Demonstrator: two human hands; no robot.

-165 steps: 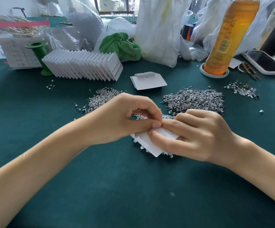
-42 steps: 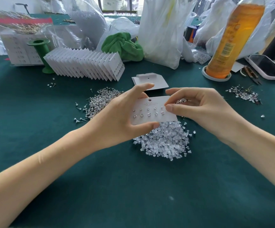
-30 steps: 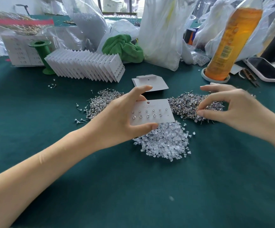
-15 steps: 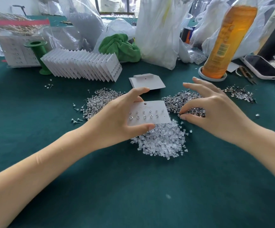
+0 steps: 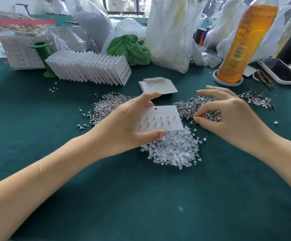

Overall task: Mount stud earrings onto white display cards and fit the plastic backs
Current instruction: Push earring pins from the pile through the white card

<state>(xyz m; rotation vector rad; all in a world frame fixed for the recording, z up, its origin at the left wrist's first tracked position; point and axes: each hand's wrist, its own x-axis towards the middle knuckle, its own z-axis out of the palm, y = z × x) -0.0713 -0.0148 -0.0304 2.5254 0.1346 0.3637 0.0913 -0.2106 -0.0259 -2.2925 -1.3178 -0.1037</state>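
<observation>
Now the display card (image 5: 160, 119), nearly filled with studs, is kept pinched in the left hand (image 5: 123, 126) above the plastic backs (image 5: 174, 152), while the right hand (image 5: 228, 119) has been moved to the stud pile (image 5: 190, 108), fingertips closing on one; another mounting seems due.

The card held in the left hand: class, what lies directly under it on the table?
Under the card lies the pile of clear plastic backs, showing past its lower edge. How far the pile runs beneath is hidden by the card and left hand.
</observation>
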